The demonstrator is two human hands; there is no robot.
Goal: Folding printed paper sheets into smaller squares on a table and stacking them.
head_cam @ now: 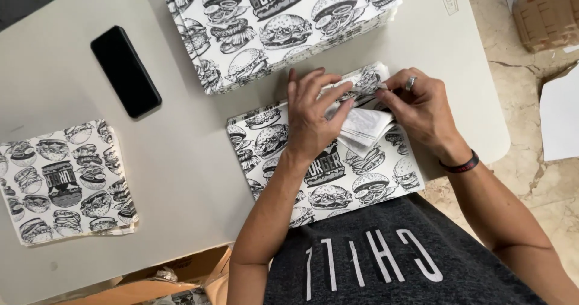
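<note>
Hands meet over a printed paper sheet (329, 172) lying on the grey table (187, 160) in front of the person. The left hand (310, 115) presses flat, fingers spread, on the folded corner (362, 124); the right hand (422, 109) pinches its edge (ring visible). Risk, as I judge it: uneven pressure could skew the crease or tear the thin paper.

We are seeing a pale grey table (181, 160) carrying a black phone (125, 71), a tall stack of burger-printed sheets (277, 21), a smaller stack (66, 181) at left, and one printed sheet (338, 178) lying nearest us.
</note>
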